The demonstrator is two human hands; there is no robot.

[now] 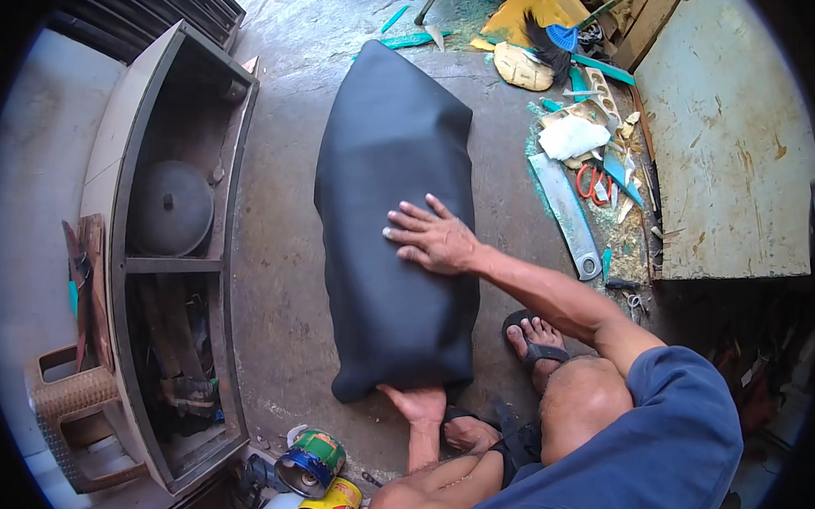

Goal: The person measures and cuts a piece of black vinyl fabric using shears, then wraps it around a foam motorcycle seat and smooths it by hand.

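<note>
A long padded shape covered in smooth black vinyl (397, 319) lies lengthwise on the floor in front of me, with a pointed far end and loose edges along its sides. My right hand (439, 241) lies open on its upper face, palm down, fingers and thumb spread to the left. At the near end my left hand (420, 405) is turned palm up. Its thumb sticks out to the left, while the fingers go under the vinyl's near edge and are hidden.
On the left stands an open cabinet (231, 326) holding a round lid (170, 208). Cans (311, 462) stand near my left arm. To the right are a long metal blade-like strip (565, 213), red-handled scissors (592, 185) and foam scraps (573, 136), beside a pale panel (730, 149). My sandalled foot (541, 344) is close by.
</note>
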